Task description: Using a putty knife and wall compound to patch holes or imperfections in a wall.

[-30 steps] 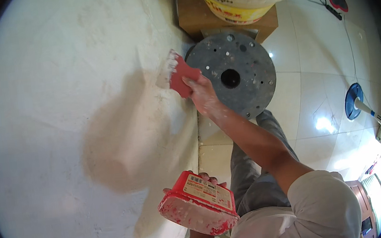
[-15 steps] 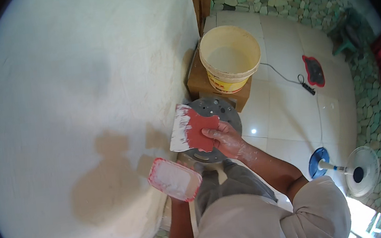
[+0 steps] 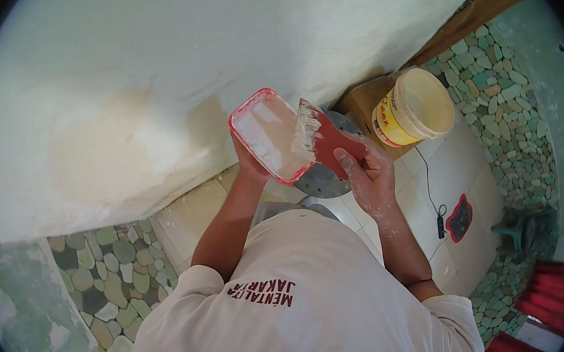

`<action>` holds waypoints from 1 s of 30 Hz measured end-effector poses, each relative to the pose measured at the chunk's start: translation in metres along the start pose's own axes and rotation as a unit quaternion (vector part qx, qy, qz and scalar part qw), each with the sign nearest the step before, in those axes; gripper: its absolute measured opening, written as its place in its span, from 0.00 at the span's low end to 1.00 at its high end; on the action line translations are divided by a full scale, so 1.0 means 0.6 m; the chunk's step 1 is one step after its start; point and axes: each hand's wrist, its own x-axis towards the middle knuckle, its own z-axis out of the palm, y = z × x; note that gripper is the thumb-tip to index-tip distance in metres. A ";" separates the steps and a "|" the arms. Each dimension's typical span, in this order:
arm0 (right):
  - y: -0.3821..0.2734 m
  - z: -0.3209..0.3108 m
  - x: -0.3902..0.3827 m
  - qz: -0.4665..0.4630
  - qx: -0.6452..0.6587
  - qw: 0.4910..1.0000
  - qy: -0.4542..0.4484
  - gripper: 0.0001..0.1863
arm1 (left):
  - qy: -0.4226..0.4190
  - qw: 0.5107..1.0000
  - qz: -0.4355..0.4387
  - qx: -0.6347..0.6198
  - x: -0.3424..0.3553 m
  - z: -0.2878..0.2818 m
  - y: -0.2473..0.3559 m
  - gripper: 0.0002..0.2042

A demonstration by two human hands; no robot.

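Observation:
My left hand (image 3: 249, 160) holds a red-rimmed rectangular tub (image 3: 257, 132) from its left side and beneath, with most of the fingers hidden. White putty lies inside, thicker toward the left. In my right hand (image 3: 373, 179) is a flat red putty spreader (image 3: 337, 141), gripped with the thumb on top. Its putty-smeared edge is at the tub's right side, overlapping the rim in view; whether it touches cannot be told. White residue marks my right hand and wrist.
A pale plastered wall (image 3: 167, 64) runs along the far left. Beyond my hands are a round grey stand (image 3: 324, 182), a wooden box (image 3: 357, 105) and a large bucket (image 3: 393, 119). A power strip (image 3: 440, 226) with a cord lies on the tiled floor.
My view has turned, shifting wall and bucket. The spreader and tub, apart before, are now together, with the spreader's smeared edge at the tub's right side. Both hands keep their holds.

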 end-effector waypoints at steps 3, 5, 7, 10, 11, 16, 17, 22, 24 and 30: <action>-0.037 0.009 -0.003 -0.072 -0.083 0.993 -0.035 0.12 | 0.025 0.996 -0.002 -0.088 -0.028 0.058 0.024 0.25; -0.041 0.081 -0.032 -0.128 -0.132 0.982 -0.053 0.12 | 0.014 0.996 0.010 -0.085 -0.078 0.019 0.064 0.29; -0.024 0.215 -0.090 -0.121 -0.147 0.979 -0.075 0.12 | 0.007 0.998 0.002 -0.070 -0.163 -0.055 0.148 0.34; -0.028 0.324 -0.131 -0.170 -0.153 0.966 -0.122 0.13 | -0.028 0.994 0.051 -0.096 -0.242 -0.091 0.207 0.35; -0.024 0.354 -0.146 -0.169 -0.150 0.966 -0.125 0.13 | 0.009 0.995 0.062 -0.080 -0.267 -0.089 0.225 0.29; -0.014 0.455 -0.232 -0.056 0.084 0.981 -0.168 0.13 | 0.061 0.994 0.068 -0.062 -0.370 -0.145 0.289 0.22; -0.013 0.464 -0.245 -0.056 0.088 0.980 -0.167 0.13 | 0.082 0.992 0.091 -0.024 -0.385 -0.151 0.301 0.25; -0.024 0.461 -0.299 -0.123 -0.026 0.983 -0.134 0.13 | 0.092 0.979 0.166 0.079 -0.437 -0.128 0.338 0.27; -0.061 0.462 -0.333 -0.100 -0.063 0.984 -0.135 0.12 | 0.104 0.972 0.193 0.091 -0.456 -0.119 0.345 0.30; -0.079 0.466 -0.407 -0.126 -0.106 0.979 -0.117 0.11 | 0.123 0.981 0.145 -0.037 -0.513 -0.082 0.343 0.37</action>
